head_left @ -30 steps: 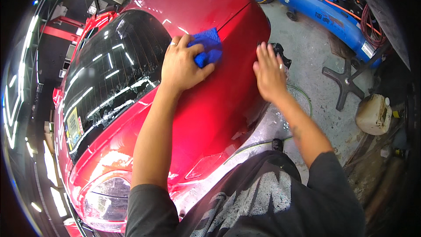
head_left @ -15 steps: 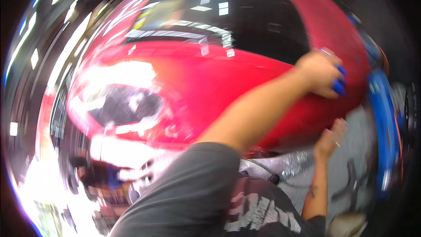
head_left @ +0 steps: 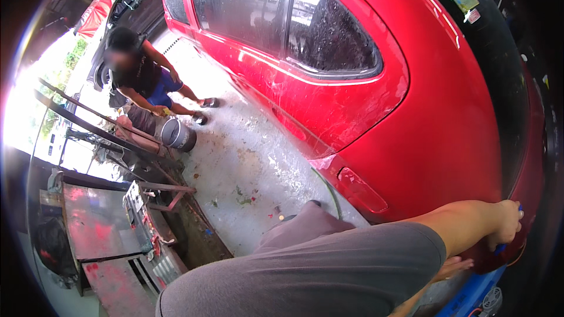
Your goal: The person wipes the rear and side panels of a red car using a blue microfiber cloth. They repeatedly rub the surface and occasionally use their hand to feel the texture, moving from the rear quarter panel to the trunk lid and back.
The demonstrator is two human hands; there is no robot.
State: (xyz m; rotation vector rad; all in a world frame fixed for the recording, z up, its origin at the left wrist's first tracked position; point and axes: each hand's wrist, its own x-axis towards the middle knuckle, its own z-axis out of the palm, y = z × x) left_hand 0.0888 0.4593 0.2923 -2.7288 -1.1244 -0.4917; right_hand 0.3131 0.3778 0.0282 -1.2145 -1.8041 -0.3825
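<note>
My left arm crosses in front of me to the right, and my left hand (head_left: 504,224) is closed at the rear corner of a red car (head_left: 435,141). Small bits of a blue object (head_left: 500,249) show at the edges of that fist; its kind is hidden by my fingers. Lower down, partly covered by my left arm, my right hand (head_left: 452,268) has its fingers stretched out and nothing visible in it. The car's side is glossy, with water drops on its rear side window (head_left: 329,35). A fuel flap (head_left: 362,189) sits low on the rear panel.
Beyond the car's side, another person (head_left: 135,64) bends over a dark bucket (head_left: 178,135) on the wet, stained floor. A paint-marked metal bench (head_left: 97,223) stands at lower left. A green hose (head_left: 329,191) runs by the car; a blue item (head_left: 470,296) lies at lower right.
My view has swung left along the car's side, bringing in the person, bucket and bench. My left hand stays closed around the blue object; my right hand is now partly covered.
</note>
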